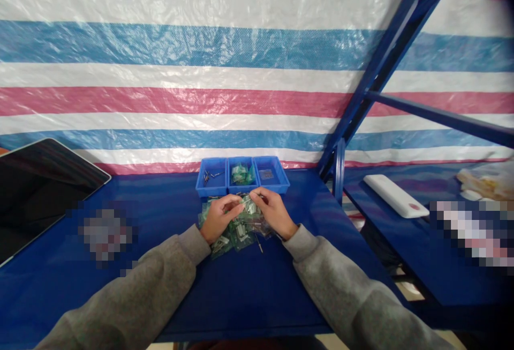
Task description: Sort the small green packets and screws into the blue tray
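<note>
Between my fingertips, above a pile, is a small clear plastic bag (250,205) with shiny contents too small to name. My left hand (219,219) pinches its left side, thumb against fingers. On the other side my right hand (277,215) is closed on the bag too. Below both hands lies a heap of greenish plastic bags (241,233) with small metal parts in them. One loose thin metal piece (259,245) rests on the blue table at the heap's front edge. My hands partly cover the heap.
Three joined blue bins (212,193) stand behind my hands: metal pieces in the left, greenish bags in the middle, a clear packet in the right. A dark screen (44,195) is at left. At right are a blue metal frame (361,98) and a white oblong device (395,196).
</note>
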Demonstrator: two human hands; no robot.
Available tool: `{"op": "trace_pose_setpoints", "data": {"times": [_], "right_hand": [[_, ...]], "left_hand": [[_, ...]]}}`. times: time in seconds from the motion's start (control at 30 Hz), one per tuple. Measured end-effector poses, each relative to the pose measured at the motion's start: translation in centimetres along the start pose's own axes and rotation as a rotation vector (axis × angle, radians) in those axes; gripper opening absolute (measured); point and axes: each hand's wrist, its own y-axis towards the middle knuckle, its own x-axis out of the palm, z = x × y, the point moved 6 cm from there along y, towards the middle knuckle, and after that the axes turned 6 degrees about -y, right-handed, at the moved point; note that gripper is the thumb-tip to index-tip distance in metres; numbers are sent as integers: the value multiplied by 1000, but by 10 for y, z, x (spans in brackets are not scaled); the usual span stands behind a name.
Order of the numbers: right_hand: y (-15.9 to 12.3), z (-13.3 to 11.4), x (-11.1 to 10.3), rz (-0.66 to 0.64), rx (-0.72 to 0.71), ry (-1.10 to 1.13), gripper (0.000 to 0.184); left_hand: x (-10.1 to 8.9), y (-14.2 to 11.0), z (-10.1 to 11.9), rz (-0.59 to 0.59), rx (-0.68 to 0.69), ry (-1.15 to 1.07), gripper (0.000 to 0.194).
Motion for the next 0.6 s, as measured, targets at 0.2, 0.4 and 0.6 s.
{"op": "trace_pose_setpoints", "data": {"times": [0.2, 0.4, 0.6], "right_hand": [[-3, -1, 3, -44, 26, 2, 27], [-5, -5, 7, -86, 15, 23, 23], [-5, -5, 5, -69, 17, 9, 22]], "left_hand": [[1, -1, 3, -45, -30, -3, 24], [-2, -2, 4, 8, -16, -19, 26], [2, -2, 1, -50, -18, -33, 22]]}}
